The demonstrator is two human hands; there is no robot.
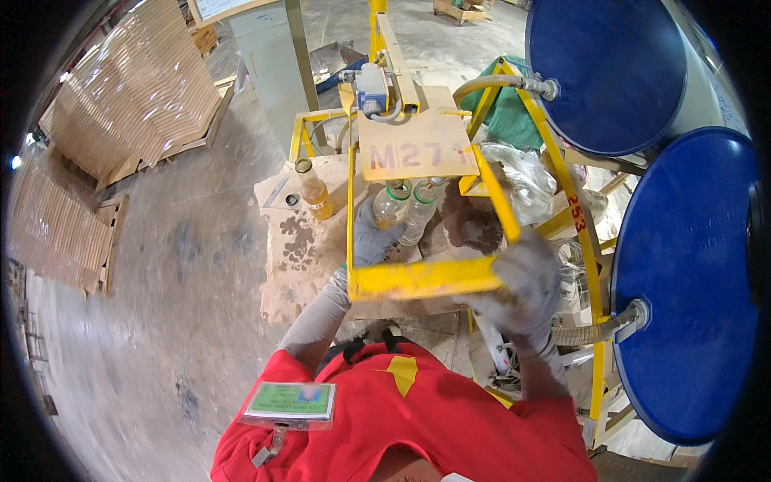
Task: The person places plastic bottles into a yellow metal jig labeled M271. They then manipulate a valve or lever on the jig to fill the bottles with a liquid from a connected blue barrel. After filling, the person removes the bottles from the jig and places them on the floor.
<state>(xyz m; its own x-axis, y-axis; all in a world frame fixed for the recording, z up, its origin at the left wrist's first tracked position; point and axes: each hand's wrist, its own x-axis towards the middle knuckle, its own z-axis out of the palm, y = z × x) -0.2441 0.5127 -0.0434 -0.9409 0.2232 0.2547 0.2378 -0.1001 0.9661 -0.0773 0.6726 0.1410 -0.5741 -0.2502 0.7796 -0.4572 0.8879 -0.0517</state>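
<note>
My left hand [371,239], in a grey glove, is closed around the lower part of a clear glass bottle [391,207] with a green ring at its neck. A second clear bottle [419,213] stands right beside it. Their tops are partly hidden by a cardboard sign [418,153]. Blurred by motion, my right hand [524,281] grips the near right corner of a yellow metal frame [418,278], which surrounds the bottles. To the left, an uncapped-looking bottle of amber liquid [316,198] stands near a small black ring-shaped cap [291,199].
Stained cardboard [281,277] covers the work surface. Two large blue drums [691,297] with hoses lie on a yellow rack [590,241] to the right. Stacked corrugated sheets [132,96] stand on pallets at the left. A valve box [372,87] sits above the sign.
</note>
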